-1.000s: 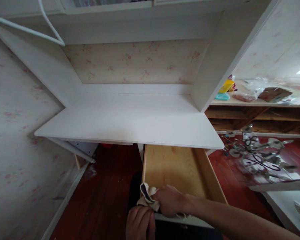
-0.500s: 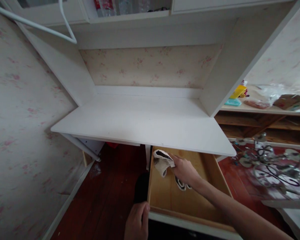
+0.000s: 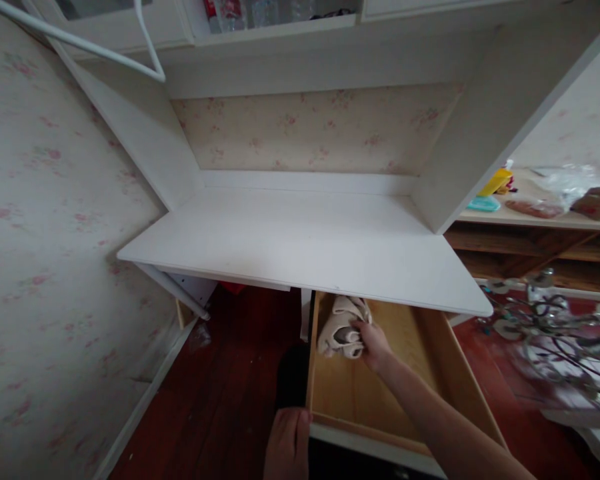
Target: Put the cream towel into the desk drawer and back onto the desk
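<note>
My right hand (image 3: 373, 343) reaches into the drawer (image 3: 353, 397) and is closed on a crumpled off-white cloth (image 3: 341, 332) with dark patches. The cloth is bunched up near the drawer's back left corner, at the left of the fingers. The drawer is pulled out from under a white desk (image 3: 300, 233), and its bare wooden bottom shows around the cloth. My left hand (image 3: 289, 440) grips the front left corner of the drawer, with the fingers curled at its edge.
A metal chandelier (image 3: 555, 327) with curved arms lies at the right. Behind it, a wooden shelf unit (image 3: 525, 247) carries a yellow item (image 3: 497, 181) and plastic bags. A white lamp arm (image 3: 95, 53) hangs at the upper left. Plastic bottles (image 3: 265, 12) stand in the hutch.
My right hand has gathered the cloth into a larger bunch; the separate rolled piece beneath the hand no longer shows apart. The left hand stays at the drawer's corner. The view has shifted slightly.
</note>
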The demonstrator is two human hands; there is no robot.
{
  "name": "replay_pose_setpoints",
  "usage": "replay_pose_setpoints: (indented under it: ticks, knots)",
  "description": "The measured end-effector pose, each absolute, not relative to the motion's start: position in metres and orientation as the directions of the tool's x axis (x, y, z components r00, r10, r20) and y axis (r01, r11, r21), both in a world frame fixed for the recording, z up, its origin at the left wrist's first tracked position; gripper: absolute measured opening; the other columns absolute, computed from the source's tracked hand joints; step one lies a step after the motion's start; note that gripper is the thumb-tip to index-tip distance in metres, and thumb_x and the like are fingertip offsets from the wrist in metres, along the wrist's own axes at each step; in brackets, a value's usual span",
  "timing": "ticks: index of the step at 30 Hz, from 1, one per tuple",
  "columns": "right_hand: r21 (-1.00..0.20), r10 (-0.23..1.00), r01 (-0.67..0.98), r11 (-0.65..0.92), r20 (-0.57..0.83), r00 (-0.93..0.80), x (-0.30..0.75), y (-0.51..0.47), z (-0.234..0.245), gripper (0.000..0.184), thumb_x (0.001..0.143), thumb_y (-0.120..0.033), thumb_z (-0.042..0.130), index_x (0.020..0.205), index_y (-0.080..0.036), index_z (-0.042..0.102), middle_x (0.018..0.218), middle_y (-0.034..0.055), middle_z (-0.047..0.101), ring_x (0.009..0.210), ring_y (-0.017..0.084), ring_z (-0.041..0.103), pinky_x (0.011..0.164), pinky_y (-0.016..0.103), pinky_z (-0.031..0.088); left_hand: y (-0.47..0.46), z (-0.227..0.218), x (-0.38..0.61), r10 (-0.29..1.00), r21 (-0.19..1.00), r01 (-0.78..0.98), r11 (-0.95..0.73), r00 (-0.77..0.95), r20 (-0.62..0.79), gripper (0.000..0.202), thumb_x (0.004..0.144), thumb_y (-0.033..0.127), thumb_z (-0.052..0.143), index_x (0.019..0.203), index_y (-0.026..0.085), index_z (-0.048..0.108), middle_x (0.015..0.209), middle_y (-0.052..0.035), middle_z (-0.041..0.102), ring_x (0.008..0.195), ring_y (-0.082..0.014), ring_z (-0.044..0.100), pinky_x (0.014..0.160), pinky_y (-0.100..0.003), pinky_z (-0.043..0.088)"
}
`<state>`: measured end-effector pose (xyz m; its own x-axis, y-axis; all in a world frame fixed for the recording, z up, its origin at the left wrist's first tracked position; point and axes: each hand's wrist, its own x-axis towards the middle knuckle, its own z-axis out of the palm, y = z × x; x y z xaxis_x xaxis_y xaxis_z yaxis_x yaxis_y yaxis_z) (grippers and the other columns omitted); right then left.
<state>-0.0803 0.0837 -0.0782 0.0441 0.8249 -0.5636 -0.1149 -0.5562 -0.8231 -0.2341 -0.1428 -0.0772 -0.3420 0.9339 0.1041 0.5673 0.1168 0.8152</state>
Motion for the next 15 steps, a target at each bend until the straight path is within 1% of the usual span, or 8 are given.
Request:
replay_pose_setpoints:
  ticks: [3, 5, 7, 8, 10, 11, 13, 15]
  knots:
    - [-0.756, 0.767, -0.334, -0.564, -0.629, 0.128, -0.043, 0.086, -0.079, 0.021, 0.068, -0.020, 0.059, 0.089, -0.019, 0.055, 0.072, 0.0030, 0.069, 0.062, 0.018, 0.067, 0.060, 0.029, 0.055, -0.141, -0.075, -0.236, 0.953, 0.788, 0.612, 0.067, -0.274, 0.132, 0.039, 0.098, 0.032, 0.030, 0.083, 0.021, 0.064, 0.081, -0.0049, 0.067, 0.081, -0.0164, 0.060, 0.076, -0.028, 0.047]
    - [-0.731, 0.749, -0.384, -0.564, -0.649, 0.134, -0.029, 0.083, -0.082, 0.021, 0.067, -0.016, 0.060, 0.087, -0.018, 0.054, 0.069, 0.0020, 0.067, 0.059, 0.018, 0.066, 0.061, 0.030, 0.056, -0.139, -0.073, -0.237, 0.959, 0.771, 0.636, 0.034, -0.237, 0.153, 0.038, 0.098, 0.029, 0.030, 0.083, 0.021, 0.063, 0.082, -0.0047, 0.066, 0.080, -0.0163, 0.060, 0.077, -0.029, 0.047]
    - [-0.733, 0.756, -0.328, -0.596, -0.650, 0.078, -0.026, 0.078, -0.086, 0.021, 0.068, -0.016, 0.060, 0.089, -0.019, 0.054, 0.071, 0.0020, 0.068, 0.061, 0.018, 0.067, 0.063, 0.030, 0.056, -0.137, -0.071, -0.238, 0.962, 0.760, 0.650, 0.025, -0.221, 0.158, 0.038, 0.098, 0.027, 0.029, 0.082, 0.020, 0.063, 0.081, -0.0047, 0.066, 0.079, -0.0164, 0.059, 0.076, -0.029, 0.047]
    - [-0.729, 0.755, -0.294, -0.619, -0.655, 0.033, -0.028, 0.076, -0.088, 0.021, 0.070, -0.019, 0.060, 0.091, -0.019, 0.054, 0.073, 0.0029, 0.069, 0.064, 0.019, 0.068, 0.064, 0.031, 0.057, -0.136, -0.071, -0.238, 0.964, 0.756, 0.654, 0.026, -0.216, 0.154, 0.037, 0.098, 0.026, 0.029, 0.081, 0.021, 0.062, 0.081, -0.0046, 0.066, 0.079, -0.0164, 0.059, 0.076, -0.029, 0.047]
    - [-0.733, 0.759, -0.225, -0.642, -0.650, -0.049, -0.037, 0.075, -0.093, 0.023, 0.077, -0.031, 0.058, 0.096, -0.019, 0.055, 0.079, 0.0056, 0.071, 0.071, 0.022, 0.070, 0.065, 0.033, 0.057, -0.136, -0.070, -0.238, 0.967, 0.749, 0.662, 0.022, -0.205, 0.153, 0.037, 0.097, 0.025, 0.030, 0.082, 0.021, 0.062, 0.080, -0.0042, 0.065, 0.079, -0.0162, 0.059, 0.076, -0.029, 0.047]
    - [-0.747, 0.770, -0.203, -0.634, -0.635, -0.069, -0.043, 0.075, -0.095, 0.029, 0.079, -0.039, 0.057, 0.100, -0.019, 0.056, 0.083, 0.0069, 0.071, 0.073, 0.023, 0.070, 0.064, 0.033, 0.058, -0.136, -0.069, -0.238, 0.967, 0.746, 0.666, 0.017, -0.200, 0.157, 0.036, 0.097, 0.025, 0.030, 0.082, 0.021, 0.062, 0.079, -0.0040, 0.065, 0.078, -0.0162, 0.059, 0.076, -0.029, 0.047]
    - [-0.785, 0.799, -0.163, -0.598, -0.600, -0.042, -0.052, 0.079, -0.101, 0.044, 0.078, -0.051, 0.059, 0.109, -0.020, 0.055, 0.092, 0.0085, 0.072, 0.075, 0.024, 0.070, 0.062, 0.033, 0.058, -0.137, -0.070, -0.238, 0.967, 0.743, 0.669, 0.018, -0.201, 0.157, 0.037, 0.098, 0.025, 0.029, 0.082, 0.021, 0.063, 0.079, -0.0040, 0.065, 0.078, -0.0161, 0.059, 0.075, -0.029, 0.047]
    - [-0.833, 0.832, -0.018, -0.553, -0.553, 0.040, -0.057, 0.084, -0.108, 0.050, 0.076, -0.051, 0.062, 0.113, -0.019, 0.052, 0.099, 0.0101, 0.071, 0.074, 0.023, 0.071, 0.060, 0.032, 0.058, -0.138, -0.071, -0.237, 0.968, 0.748, 0.662, 0.039, -0.212, 0.138, 0.037, 0.098, 0.025, 0.028, 0.083, 0.021, 0.063, 0.080, -0.0041, 0.065, 0.079, -0.0161, 0.059, 0.075, -0.029, 0.046]
